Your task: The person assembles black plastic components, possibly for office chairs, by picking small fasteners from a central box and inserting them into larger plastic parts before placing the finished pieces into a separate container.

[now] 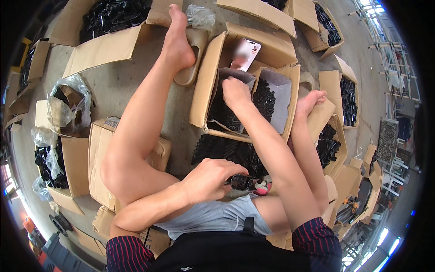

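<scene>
My left hand (pixel 210 178) is closed around a shiny black part (pixel 240 182) above my lap; its exact kind is unclear. A pink and white piece (pixel 263 187) shows beside its far end. Farther forward, my right hand (pixel 236 93) reaches into an open cardboard box (pixel 199 104) between my legs. Its fingers are bent together over a compartment of small black pieces (pixel 222 109), and whatever they grip is hidden. Beside that hand, a grey-lined compartment (pixel 282 90) holds more small black pieces (pixel 263 100). A phone (pixel 245 55) leans at the box's far end.
Long black parts (pixel 222 152) lie between the box and my lap. Open cartons of black parts stand around me, including a large one (pixel 104 47) at far left, one (pixel 74 158) at left and another (pixel 335 163) at right. A beige slipper (pixel 190 63) lies under my left foot.
</scene>
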The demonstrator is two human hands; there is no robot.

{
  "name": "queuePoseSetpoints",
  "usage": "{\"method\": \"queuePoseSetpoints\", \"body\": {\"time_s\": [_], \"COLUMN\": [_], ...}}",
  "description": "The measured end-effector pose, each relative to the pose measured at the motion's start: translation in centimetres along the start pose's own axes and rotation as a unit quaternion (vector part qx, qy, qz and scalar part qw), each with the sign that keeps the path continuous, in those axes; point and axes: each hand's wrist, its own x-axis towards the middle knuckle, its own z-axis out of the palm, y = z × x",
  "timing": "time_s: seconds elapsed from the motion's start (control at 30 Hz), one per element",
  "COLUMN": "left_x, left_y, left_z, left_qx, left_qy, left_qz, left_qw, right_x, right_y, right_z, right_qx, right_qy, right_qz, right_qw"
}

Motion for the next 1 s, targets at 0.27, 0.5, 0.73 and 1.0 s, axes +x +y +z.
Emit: {"method": "queuePoseSetpoints", "body": {"time_s": [0.27, 0.5, 0.73, 1.0], "left_x": [0.2, 1.0, 0.5, 1.2], "left_y": [-0.4, 0.1, -1.6, -3.0], "left_z": [0.0, -0.7, -0.3, -1.1], "left_qx": [-0.040, -0.089, -0.287, -0.557], "left_qy": [0.065, 0.072, 0.147, 0.279], "left_qz": [-0.032, -0.120, -0.154, -0.134], "left_qw": [0.997, 0.986, 0.934, 0.771], "right_x": [0.2, 0.1, -4.7, -17.1], "right_y": [-1.1, 0.1, 0.0, -1.2], "right_z": [0.3, 0.3, -5.4, -9.5], "right_qx": [-0.041, -0.027, 0.366, 0.769], "right_qy": [0.017, 0.004, 0.161, 0.284], "right_qz": [0.003, 0.002, 0.036, 0.115], "right_qw": [0.999, 1.000, 0.916, 0.562]}}
